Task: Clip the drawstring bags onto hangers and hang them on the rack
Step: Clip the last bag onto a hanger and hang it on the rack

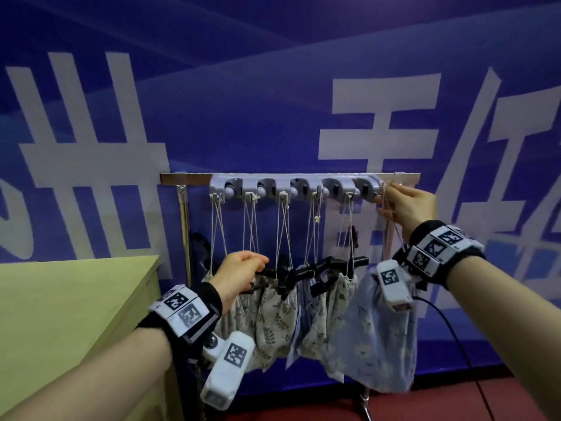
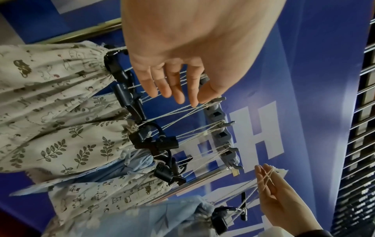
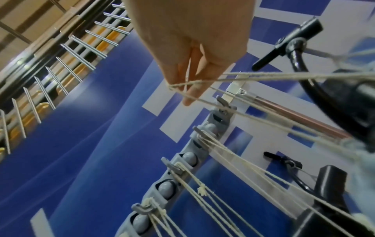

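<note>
The black plastic clip hangers [image 1: 306, 273] are bunched and overlapping, so which clip holds which bag is hard to tell. The white characters on the blue wall banner [image 1: 273, 101] are cut off and unreadable. The right hand [image 1: 405, 205] is raised at the right end of the grey plastic hook rack [image 1: 291, 186], its grip narrow, with the cream drawstring cord [image 1: 387, 226] looped over its fingers [image 3: 188, 94]; the pale blue floral drawstring bag [image 1: 379, 335] hangs below it. The left hand [image 1: 238, 270] reaches among the hangers; its fingers [image 2: 174, 89] are loosely extended, holding nothing in the wrist view. Patterned cream drawstring bags [image 1: 273, 323] hang by cords from the hooks, beside a light green desk [image 1: 60, 314].
</note>
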A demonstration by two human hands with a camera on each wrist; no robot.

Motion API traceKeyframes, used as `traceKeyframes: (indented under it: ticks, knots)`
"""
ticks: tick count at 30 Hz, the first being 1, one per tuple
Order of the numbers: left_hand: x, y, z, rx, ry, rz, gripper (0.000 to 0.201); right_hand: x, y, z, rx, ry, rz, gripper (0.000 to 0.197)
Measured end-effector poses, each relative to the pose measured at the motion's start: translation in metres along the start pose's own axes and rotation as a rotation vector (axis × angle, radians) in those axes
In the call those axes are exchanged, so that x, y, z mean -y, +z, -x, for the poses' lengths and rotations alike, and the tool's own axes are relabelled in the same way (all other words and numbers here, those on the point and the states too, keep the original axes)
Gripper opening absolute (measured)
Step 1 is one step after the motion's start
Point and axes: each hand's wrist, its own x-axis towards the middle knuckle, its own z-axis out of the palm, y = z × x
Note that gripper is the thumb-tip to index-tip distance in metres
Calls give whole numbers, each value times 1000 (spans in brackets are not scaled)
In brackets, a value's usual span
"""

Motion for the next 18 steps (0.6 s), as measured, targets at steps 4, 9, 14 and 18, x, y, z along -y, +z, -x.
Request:
traceKeyframes:
  ticks: [4, 9, 14, 18]
  knots:
    - [3, 16, -19, -25, -17, 76, 23, -13, 9, -27, -70, 36, 86, 27]
    - [1, 27, -37, -29, -5, 113, 21, -24, 27, -41, -223, -20, 169, 13]
    - [2, 26, -46, -31, 6, 120, 21, -30, 26, -49, -371, -84, 331, 24]
    - [6, 24, -53, -47, 9, 117, 21, -38, 22, -55, -284, -57, 464, 22]
